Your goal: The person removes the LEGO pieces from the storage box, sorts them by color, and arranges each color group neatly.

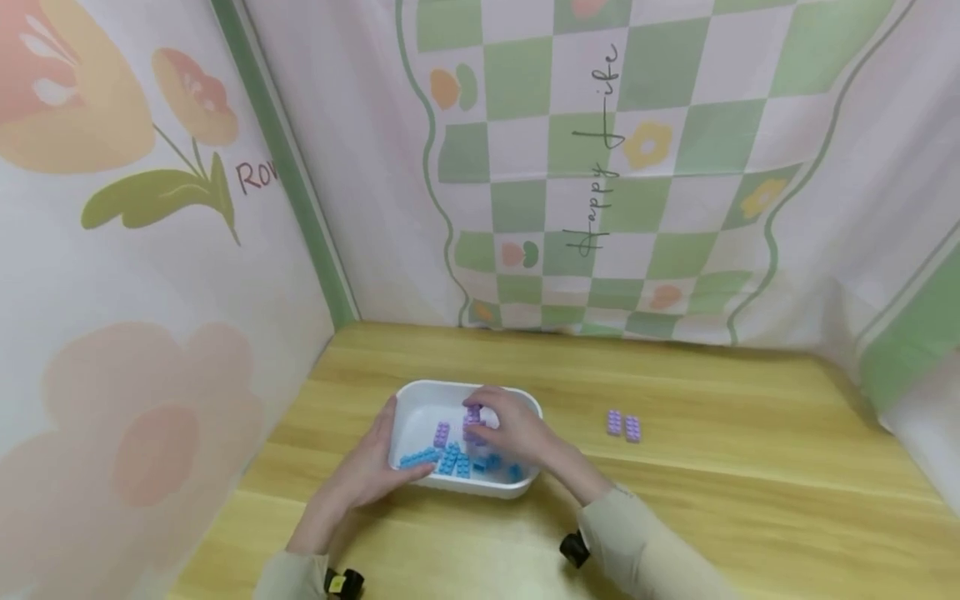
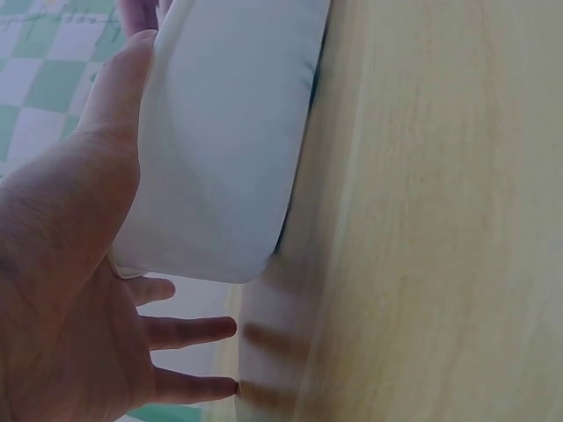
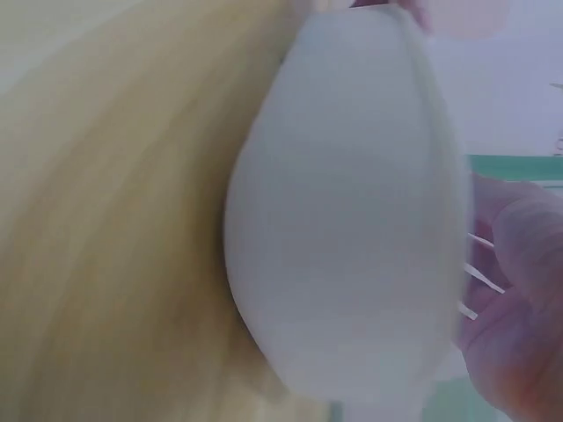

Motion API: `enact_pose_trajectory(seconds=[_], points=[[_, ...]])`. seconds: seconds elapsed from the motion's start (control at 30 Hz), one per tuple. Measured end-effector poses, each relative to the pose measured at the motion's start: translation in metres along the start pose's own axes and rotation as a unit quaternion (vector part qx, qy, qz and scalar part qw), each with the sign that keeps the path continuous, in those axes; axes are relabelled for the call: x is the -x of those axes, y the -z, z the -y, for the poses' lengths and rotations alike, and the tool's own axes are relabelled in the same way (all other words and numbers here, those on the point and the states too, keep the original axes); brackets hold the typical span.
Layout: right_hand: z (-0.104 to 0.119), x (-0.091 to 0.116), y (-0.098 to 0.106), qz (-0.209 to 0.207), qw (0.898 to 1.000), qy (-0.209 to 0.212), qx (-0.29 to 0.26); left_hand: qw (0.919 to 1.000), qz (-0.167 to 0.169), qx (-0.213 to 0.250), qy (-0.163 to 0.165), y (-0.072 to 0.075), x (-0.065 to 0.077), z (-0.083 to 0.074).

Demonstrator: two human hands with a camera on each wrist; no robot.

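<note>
A white plastic tray [image 1: 465, 487] stands on the wooden table, with my left hand [image 1: 367, 468] at its left front corner. The thumb rests along the front rim; in the left wrist view the lower fingers [image 2: 189, 331] stretch out straight beside the wall. My right hand [image 1: 517, 423] reaches inside over the right rim, thumb and fingers pinching a purple toy building brick [image 1: 472, 429], partly hidden by them. Another purple brick [image 1: 442, 433] lies just left of it. Several blue bricks [image 1: 450, 458] lie along the tray's front side. The right wrist view shows mostly the tray's outer wall [image 3: 343, 211].
Two purple bricks [image 1: 623, 426] lie side by side on the table [image 1: 720, 500], right of the tray. A checked curtain [image 1: 600, 283] hangs behind the table, and a flowered one [image 1: 165, 375] closes off the left side.
</note>
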State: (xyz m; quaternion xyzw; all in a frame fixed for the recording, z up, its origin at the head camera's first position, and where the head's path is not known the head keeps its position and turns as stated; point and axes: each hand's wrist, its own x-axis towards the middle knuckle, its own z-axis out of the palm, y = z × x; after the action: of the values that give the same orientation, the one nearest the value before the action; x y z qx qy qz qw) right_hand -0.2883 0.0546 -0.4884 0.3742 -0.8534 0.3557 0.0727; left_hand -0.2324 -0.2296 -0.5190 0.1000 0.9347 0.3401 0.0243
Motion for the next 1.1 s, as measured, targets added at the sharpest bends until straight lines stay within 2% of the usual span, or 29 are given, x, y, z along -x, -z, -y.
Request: enact_pose_trajectory(seconds=[0.27, 0.5, 0.67, 0.97, 1.1], points=[[0.007, 0.030, 0.038, -0.002, 0.999, -0.035, -0.010, 0.9998, 0.010, -0.004, 0.018, 0.000, -0.002, -0.001], [-0.003, 0.060, 0.063, -0.040, 0.997, -0.062, -0.008, 0.9998, 0.007, -0.005, 0.019, -0.001, -0.001, -0.001], [-0.017, 0.083, 0.081, -0.062, 0.993, -0.102, 0.000, 0.9998, 0.006, -0.003, 0.019, 0.000, 0.000, -0.002], [-0.055, 0.124, 0.115, -0.084, 0.982, -0.167, 0.009, 0.9998, 0.004, -0.008, 0.015, 0.000, 0.000, -0.001], [-0.073, 0.140, 0.123, -0.099, 0.980, -0.169, 0.041, 0.9997, 0.009, -0.009, 0.019, -0.001, 0.002, -0.001]])
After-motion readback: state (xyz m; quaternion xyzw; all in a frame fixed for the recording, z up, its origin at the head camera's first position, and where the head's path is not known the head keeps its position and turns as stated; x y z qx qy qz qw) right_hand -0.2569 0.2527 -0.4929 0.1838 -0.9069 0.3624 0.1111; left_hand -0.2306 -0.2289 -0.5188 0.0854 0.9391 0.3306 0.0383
